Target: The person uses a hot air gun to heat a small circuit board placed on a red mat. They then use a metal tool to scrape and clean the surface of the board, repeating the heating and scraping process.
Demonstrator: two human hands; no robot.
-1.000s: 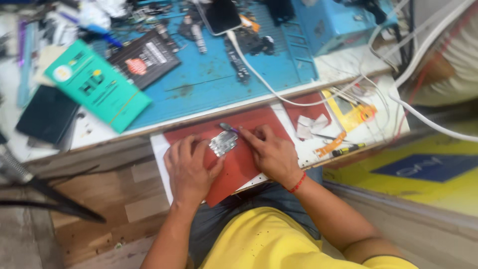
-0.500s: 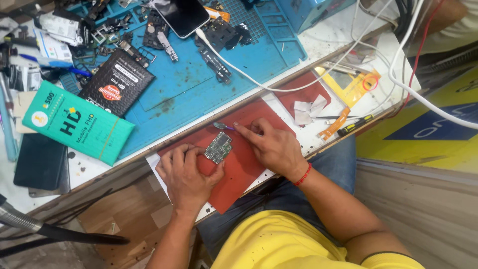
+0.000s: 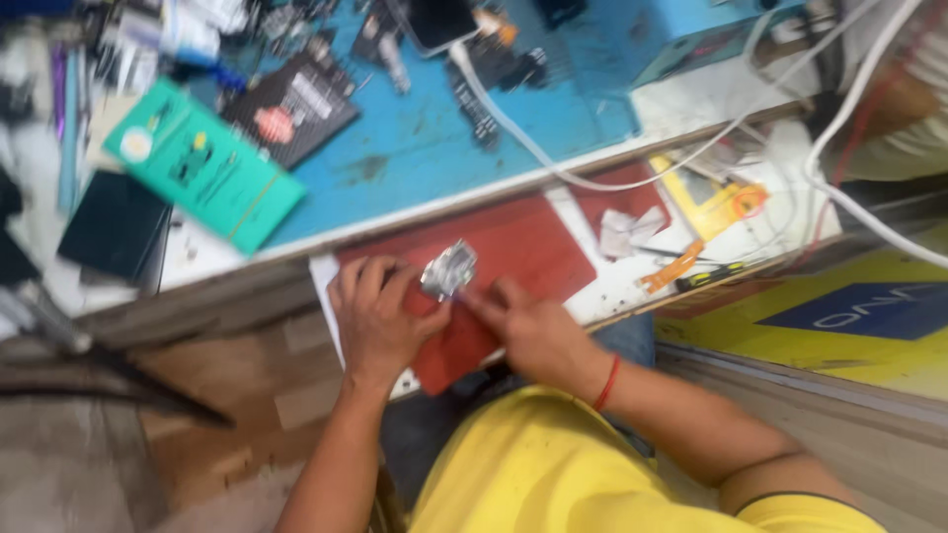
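Head view, operator A: State the work surfaces, largest first.

Operator B: Blue bench mat [image 3: 434,148] covers the worktop's far side; a red mat [image 3: 523,247] lies at the near edge.

A: Position of the circuit board?

B: Small metallic circuit board [image 3: 449,270] sits over the red mat, near its middle, tilted; blur hides detail.

A: Hand states?

B: Left hand [image 3: 375,316] is curled, fingers pinching the board's left edge. Right hand [image 3: 533,331] is narrow, fingertips at the board's lower right; whether they grip it cannot be told.
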